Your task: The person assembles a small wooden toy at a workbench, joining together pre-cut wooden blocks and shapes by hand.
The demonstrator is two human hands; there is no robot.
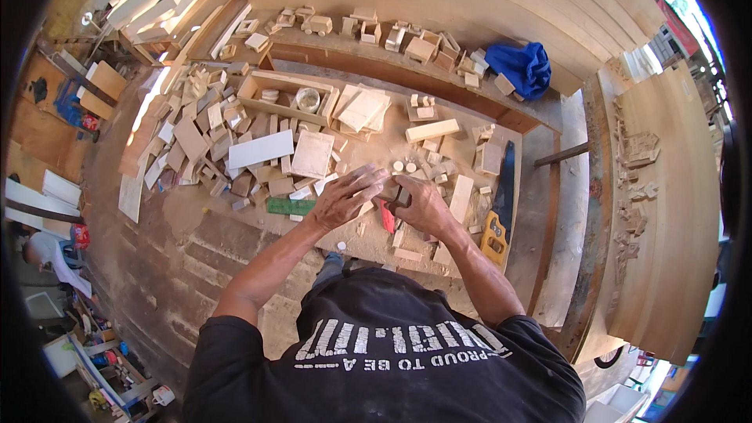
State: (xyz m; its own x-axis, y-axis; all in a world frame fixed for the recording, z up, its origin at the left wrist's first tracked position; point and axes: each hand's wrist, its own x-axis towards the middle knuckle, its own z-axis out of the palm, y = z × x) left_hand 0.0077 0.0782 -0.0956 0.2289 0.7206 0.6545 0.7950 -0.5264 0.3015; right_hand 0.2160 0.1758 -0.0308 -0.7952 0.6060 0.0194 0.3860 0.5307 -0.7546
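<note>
Over the near middle of the workbench (376, 247), my right hand (427, 207) is closed around a small dark brown block-like piece (402, 196), mostly hidden by the fingers. My left hand (350, 196) reaches in from the other side, its fingers stretched out and close together, pointing at that piece. Whether they touch it, I cannot tell. Just below the hands lies a red object (388, 218), partly covered. Two small round wooden discs (404, 166) sit just beyond my fingertips. A flat green piece (290, 206) rests left of my left hand.
A handsaw (494, 236) with a yellow handle lies along the bench's right edge. Wood offcuts (188, 139) pile up on the left, beside a wooden tray (270, 112) holding a cup. Wooden toy vehicles (317, 25) and a blue cloth (523, 69) occupy the rear shelf.
</note>
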